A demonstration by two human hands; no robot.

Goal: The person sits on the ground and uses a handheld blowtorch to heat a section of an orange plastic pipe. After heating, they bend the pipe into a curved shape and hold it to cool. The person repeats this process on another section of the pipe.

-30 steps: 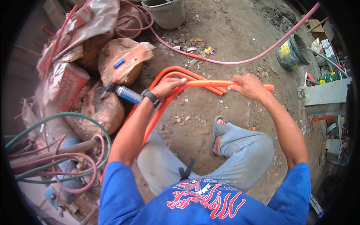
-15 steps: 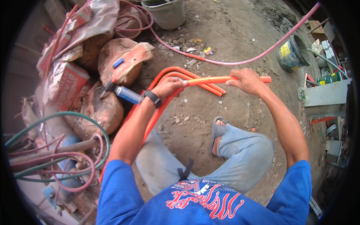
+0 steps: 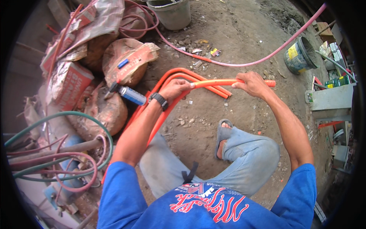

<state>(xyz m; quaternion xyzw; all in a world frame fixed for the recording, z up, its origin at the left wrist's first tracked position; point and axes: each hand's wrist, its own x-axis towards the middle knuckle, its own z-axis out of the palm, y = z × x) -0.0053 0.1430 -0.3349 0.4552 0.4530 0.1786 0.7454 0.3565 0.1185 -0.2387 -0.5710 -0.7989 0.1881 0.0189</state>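
Note:
An orange plastic pipe [image 3: 215, 82], bent in a curve, is held between my two hands in front of my knees. My left hand [image 3: 176, 91], with a black watch on its wrist, is closed round the pipe at the bend. My right hand [image 3: 251, 84] grips it near its far right end, which sticks out past the fingers. From my left hand the pipe runs down beside my left forearm. Just beyond lie more bent orange pipes [image 3: 179, 70] on the dirt. A blue-and-white canister with a black torch head [image 3: 131, 95] lies left of my left wrist.
Stained cement bags [image 3: 72, 87] are heaped at the left, with a blue lighter [image 3: 122, 63] on one. Coiled green and pink hoses [image 3: 87, 160] lie at lower left. A pink hose [image 3: 244, 64] crosses the far ground. Buckets [image 3: 173, 15] [image 3: 299, 56] stand at the back and right.
Both hands keep their hold on the orange pipe, and its bend looks nearly the same. The view has shifted slightly.

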